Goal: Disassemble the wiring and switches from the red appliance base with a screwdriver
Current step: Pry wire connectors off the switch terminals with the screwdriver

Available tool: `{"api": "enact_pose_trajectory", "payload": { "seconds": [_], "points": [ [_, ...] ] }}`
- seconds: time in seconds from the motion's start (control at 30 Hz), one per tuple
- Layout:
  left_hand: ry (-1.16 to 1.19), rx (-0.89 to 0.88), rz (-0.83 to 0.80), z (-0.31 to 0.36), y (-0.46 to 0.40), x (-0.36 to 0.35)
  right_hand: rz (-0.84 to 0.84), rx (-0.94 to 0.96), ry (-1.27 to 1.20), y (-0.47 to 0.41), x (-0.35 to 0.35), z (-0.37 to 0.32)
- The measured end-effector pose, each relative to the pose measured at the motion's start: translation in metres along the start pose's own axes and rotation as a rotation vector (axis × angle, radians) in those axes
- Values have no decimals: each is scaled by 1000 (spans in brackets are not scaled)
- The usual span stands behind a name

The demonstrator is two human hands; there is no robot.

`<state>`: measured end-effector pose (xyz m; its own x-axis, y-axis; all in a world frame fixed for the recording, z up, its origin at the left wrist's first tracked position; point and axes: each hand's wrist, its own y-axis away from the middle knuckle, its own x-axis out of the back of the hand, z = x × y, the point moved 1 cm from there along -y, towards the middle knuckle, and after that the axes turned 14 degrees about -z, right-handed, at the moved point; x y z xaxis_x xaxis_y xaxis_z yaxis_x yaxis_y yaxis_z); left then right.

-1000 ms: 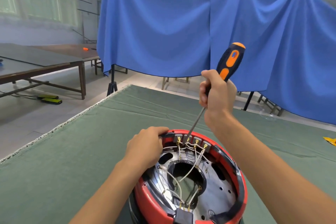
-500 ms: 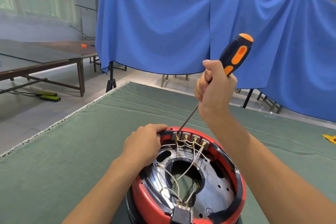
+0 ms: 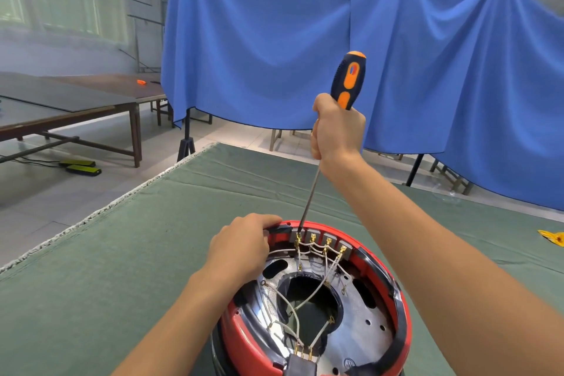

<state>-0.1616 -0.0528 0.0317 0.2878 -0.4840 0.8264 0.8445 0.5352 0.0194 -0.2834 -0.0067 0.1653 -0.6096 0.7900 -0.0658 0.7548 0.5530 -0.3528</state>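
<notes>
The red appliance base (image 3: pixel 244 342) lies open side up on the green table, showing a shiny metal plate and white wires (image 3: pixel 317 287) with brass terminals. A row of grey switches (image 3: pixel 323 236) sits along its far rim. My left hand (image 3: pixel 241 249) grips the far left rim of the base. My right hand (image 3: pixel 337 128) holds the orange and black screwdriver (image 3: pixel 348 82) nearly upright. Its tip touches the rim at the leftmost switch. A black connector block (image 3: pixel 300 365) sits at the near rim.
The green cloth table (image 3: pixel 122 253) spreads around the base, its left edge fringed white. A yellow scrap (image 3: pixel 552 236) lies at the far right. Blue drapes (image 3: pixel 274 40) hang behind, and dark tables (image 3: pixel 70 101) stand to the left.
My right hand has raised the screwdriver from a rightward slant to nearly upright, with the tip staying at the leftmost switch. My left hand keeps its hold on the rim.
</notes>
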Motion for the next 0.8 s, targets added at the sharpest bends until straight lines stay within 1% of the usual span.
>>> {"api": "enact_pose_trajectory", "payload": {
  "seconds": [0.13, 0.2, 0.3, 0.43, 0.53, 0.8],
  "points": [
    [-15, 33, 22, -1, -1, 2, 11, -140, 16, 5, 1, 18],
    [-30, 38, 27, -1, -2, 2, 41, -161, -24, 12, 9, 24],
    [-15, 28, 21, 0, -2, 3, 59, -106, -114, 5, 24, 2],
    [-11, 28, 20, -2, -3, 3, 30, 64, -240, 4, 28, -26],
    [-6, 26, 15, -2, -1, 3, 2, 117, -273, 14, 22, -18],
    [-2, 26, 12, -2, -2, 2, -29, 166, -327, 26, 22, 5]
  ]
}}
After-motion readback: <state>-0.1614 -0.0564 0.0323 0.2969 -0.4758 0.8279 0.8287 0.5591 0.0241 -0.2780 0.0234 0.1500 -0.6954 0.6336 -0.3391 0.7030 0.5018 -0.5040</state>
